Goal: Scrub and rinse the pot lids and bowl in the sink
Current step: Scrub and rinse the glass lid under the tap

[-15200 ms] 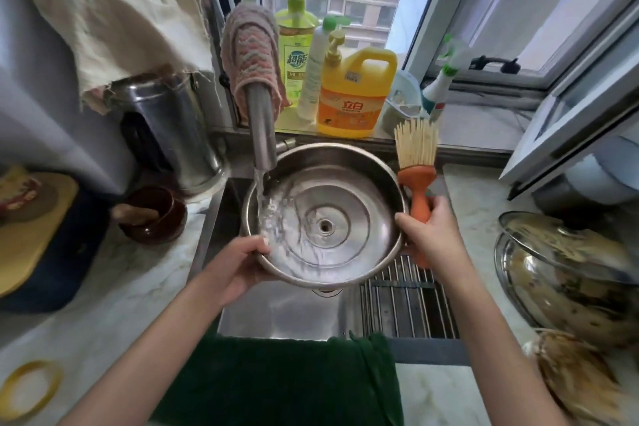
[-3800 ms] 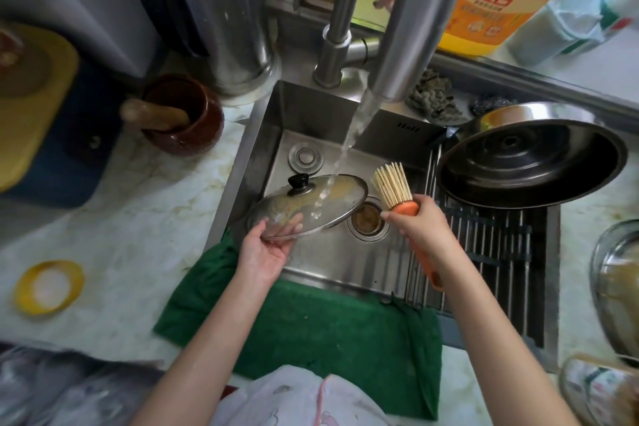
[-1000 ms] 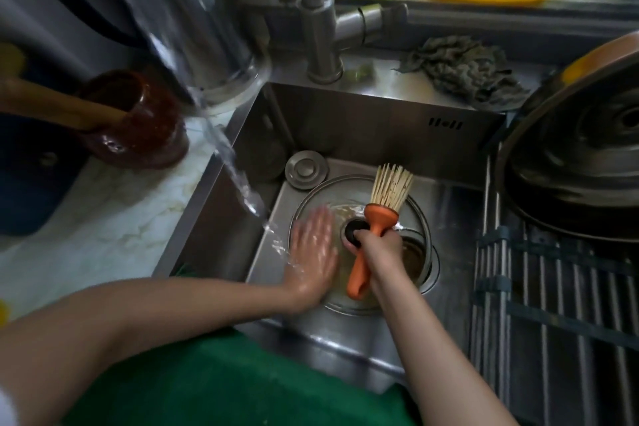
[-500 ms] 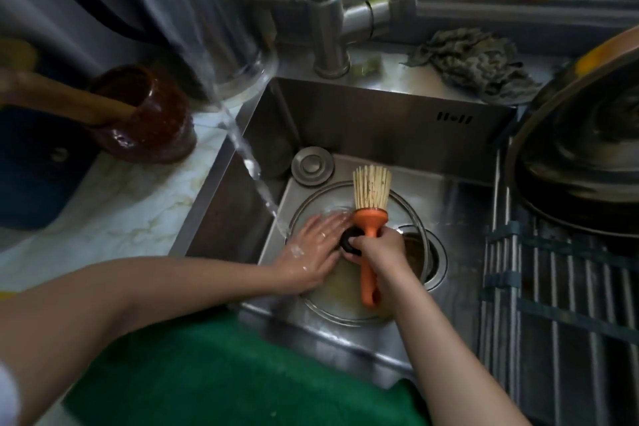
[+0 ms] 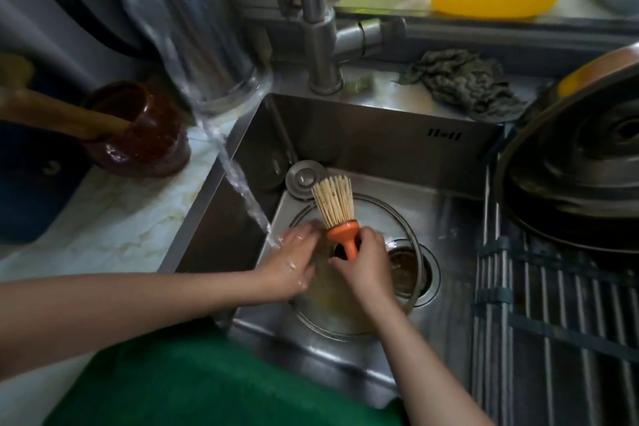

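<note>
A glass pot lid (image 5: pixel 387 214) with a metal rim lies flat on the sink floor, its black knob mostly hidden by my hands. My left hand (image 5: pixel 290 258) lies on the lid's left side with its fingers spread, under the running water (image 5: pixel 238 183). My right hand (image 5: pixel 366 264) grips the orange handle of a bamboo brush (image 5: pixel 334 209), bristles pointing up and away. A large steel lid (image 5: pixel 581 162) leans at the right over the drying rack.
The sink (image 5: pixel 363 145) has a drain (image 5: pixel 411 270) partly under the lid and a round plug (image 5: pixel 304 178) at the back. A roll-up rack (image 5: pixel 553 322) covers the right side. A brown jar with a wooden pestle (image 5: pixel 138 131), a scouring cloth (image 5: pixel 460 79) and a green towel (image 5: pixel 214 380) surround it.
Over the last second my left hand slid right across the lid toward the knob, and my right hand with the brush shifted slightly. Earlier I held the lid tilted under the water.
</note>
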